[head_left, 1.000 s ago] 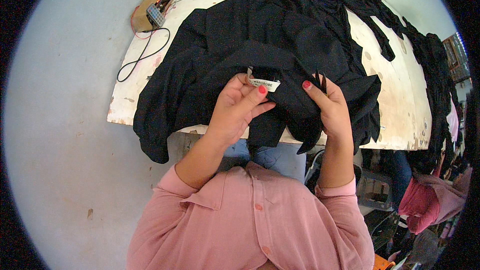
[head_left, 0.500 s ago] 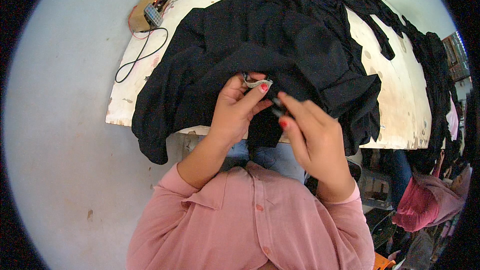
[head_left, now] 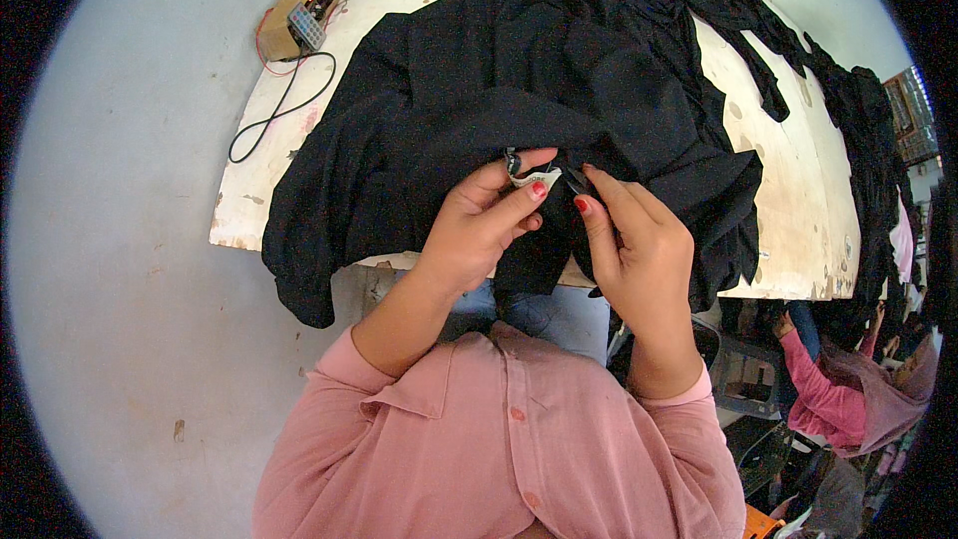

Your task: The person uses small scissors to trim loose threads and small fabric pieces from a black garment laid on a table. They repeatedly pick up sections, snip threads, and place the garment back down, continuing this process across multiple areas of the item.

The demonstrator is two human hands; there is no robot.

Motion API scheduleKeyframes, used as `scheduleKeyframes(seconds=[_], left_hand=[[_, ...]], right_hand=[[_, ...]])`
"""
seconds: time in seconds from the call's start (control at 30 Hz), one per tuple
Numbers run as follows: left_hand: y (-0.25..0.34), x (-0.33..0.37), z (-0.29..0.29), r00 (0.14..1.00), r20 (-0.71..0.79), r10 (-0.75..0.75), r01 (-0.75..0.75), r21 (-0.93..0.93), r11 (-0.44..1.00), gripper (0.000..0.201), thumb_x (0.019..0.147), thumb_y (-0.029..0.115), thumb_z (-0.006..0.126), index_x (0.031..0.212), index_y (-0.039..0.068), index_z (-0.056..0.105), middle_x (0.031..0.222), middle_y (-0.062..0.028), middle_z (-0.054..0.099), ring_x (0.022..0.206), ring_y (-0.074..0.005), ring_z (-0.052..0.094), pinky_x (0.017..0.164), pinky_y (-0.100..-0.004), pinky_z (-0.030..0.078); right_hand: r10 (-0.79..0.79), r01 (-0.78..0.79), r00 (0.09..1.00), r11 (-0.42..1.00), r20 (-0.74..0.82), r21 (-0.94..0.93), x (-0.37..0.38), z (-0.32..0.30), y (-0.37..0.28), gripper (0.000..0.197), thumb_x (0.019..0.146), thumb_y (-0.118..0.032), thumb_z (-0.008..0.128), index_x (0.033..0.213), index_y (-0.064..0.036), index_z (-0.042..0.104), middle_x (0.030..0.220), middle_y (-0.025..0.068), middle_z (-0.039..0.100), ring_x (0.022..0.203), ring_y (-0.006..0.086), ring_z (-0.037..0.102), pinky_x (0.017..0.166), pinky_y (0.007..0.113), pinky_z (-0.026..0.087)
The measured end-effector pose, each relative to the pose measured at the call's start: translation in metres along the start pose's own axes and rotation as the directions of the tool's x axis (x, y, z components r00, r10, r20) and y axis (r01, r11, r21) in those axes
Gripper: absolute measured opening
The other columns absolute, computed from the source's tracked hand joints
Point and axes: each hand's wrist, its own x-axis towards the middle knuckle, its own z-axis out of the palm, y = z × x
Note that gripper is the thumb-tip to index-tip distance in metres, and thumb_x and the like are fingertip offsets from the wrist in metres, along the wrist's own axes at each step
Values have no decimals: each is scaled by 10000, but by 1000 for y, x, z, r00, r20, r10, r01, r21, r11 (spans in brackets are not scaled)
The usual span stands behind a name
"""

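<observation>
We see a white tabletop (head_left: 788, 210) carrying a black garment (head_left: 519, 90) that drapes over its near edge. Our left hand (head_left: 479, 230) pinches a small white label (head_left: 540, 178) on the garment; our right hand (head_left: 639, 250) grips dark snips (head_left: 574, 180) beside it. A tan box (head_left: 299, 10) holding electronics sits at the far left corner.

Looks like a small garment workshop, not a home. A big worn, stained white wooden worktable (head_left: 798, 210) is piled with loose black fabric garments (head_left: 559, 90), more of them heaped along its far edge. A little brown wooden box with a switch and trailing black cable (head_left: 299, 15) sits on one corner. Bare grey concrete floor (head_left: 120, 240), and another worker in a pink top (head_left: 828, 389) sits close by.
</observation>
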Motion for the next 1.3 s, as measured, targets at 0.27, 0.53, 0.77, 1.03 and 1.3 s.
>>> scheduleKeyframes(seconds=[0.27,0.53,0.77,1.03,1.3], left_hand=[[2,1,1,998,34,-48,51,-74,996,373,912,115,609,1281,91,555,1015,43,621,871,-37,560,736,-211,485],[2,1,-2,997,50,-56,57,-36,998,365,912,115,611,1274,98,564,1034,40,626,888,-37,564,747,-209,486],[2,1,-2,995,57,-78,82,-68,994,360,914,104,603,1272,92,564,1042,31,632,895,-43,571,755,-215,490],[1,1,-3,996,58,-74,83,-164,983,385,908,54,583,1289,68,528,1056,-23,643,882,-88,611,722,-229,524],[25,1,-8,999,43,14,-33,462,886,366,862,134,687,1184,15,560,1000,-30,625,837,-89,611,742,-222,494]], right_hand=[[-57,56,998,997,-21,-52,2,3,3,203,834,-80,664,1026,-15,670,833,132,664,687,266,648,604,308,497],[-21,21,1000,1000,9,-20,3,1,4,196,829,-78,667,1014,-16,676,839,133,667,693,265,652,605,313,500],[-69,69,998,998,-12,2,4,4,7,191,828,-72,668,1008,-12,678,839,135,668,688,263,650,598,305,499],[-8,17,993,997,-122,71,0,9,13,205,808,-133,696,992,-46,672,841,108,669,715,270,655,657,330,523],[419,-517,856,704,302,487,-1,12,69,259,862,-179,679,1050,-18,602,839,-11,599,861,58,513,741,226,426]])
